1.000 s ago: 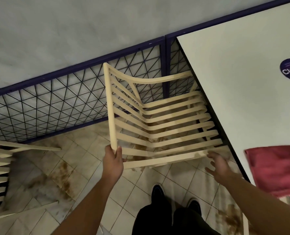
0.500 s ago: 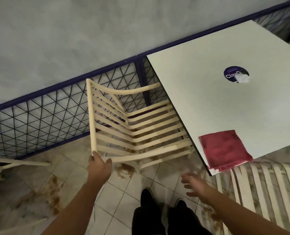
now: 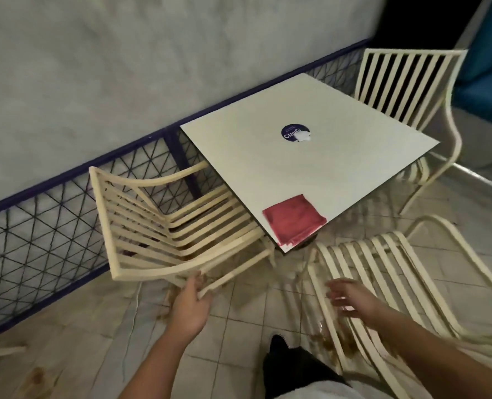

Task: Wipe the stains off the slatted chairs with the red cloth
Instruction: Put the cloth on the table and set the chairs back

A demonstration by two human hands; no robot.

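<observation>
Red cloth [image 3: 293, 220]: lying on table [image 3: 268, 168] corner, centre frame, above both hands. Left hand [image 3: 191, 302] gripping slatted chair [image 3: 101, 214]; right hand [image 3: 351, 298] hovering, fingers spread.

Left hand [image 3: 191, 302]: grips the front rail of the tilted chair [image 3: 198, 226].
Right hand [image 3: 351, 299]: right of the grip, fingers spread and holding nothing, over a second chair's [image 3: 383, 254] slats.
Red cloth [image 3: 293, 219]: up and right of the grip, flat on the table's [image 3: 325, 174] near corner.
Third chair [image 3: 406, 82]: far from the grip, upright beyond the table.
Floor [image 3: 239, 326]: brown stains just beside the grip.
</observation>
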